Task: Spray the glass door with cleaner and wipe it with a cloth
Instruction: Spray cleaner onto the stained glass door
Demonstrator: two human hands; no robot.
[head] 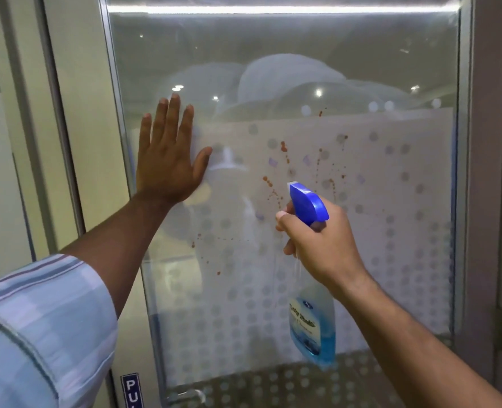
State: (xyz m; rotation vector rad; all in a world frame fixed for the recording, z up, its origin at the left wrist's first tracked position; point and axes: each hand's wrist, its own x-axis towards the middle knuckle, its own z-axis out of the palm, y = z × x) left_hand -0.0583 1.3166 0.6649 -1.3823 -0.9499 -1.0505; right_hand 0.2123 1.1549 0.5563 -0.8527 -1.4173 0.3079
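Observation:
The glass door [376, 72] fills the view, with a frosted dotted band across its lower half and brown-red splatter stains [283, 148] near the middle. My left hand [167, 160] lies flat on the glass at the left edge, fingers spread, holding nothing. My right hand [317, 245] grips a spray bottle [313, 328] of blue liquid. Its blue trigger head [307, 203] points up and left at the stains, close to the glass. No cloth is in view.
The door's metal frame [117, 92] runs down the left, with a blue "PULL" label [131, 388] and a handle fitting [190, 396] at the bottom. A grey frame with a hinge [501, 328] stands at the right. A pale wall panel [76, 113] is further left.

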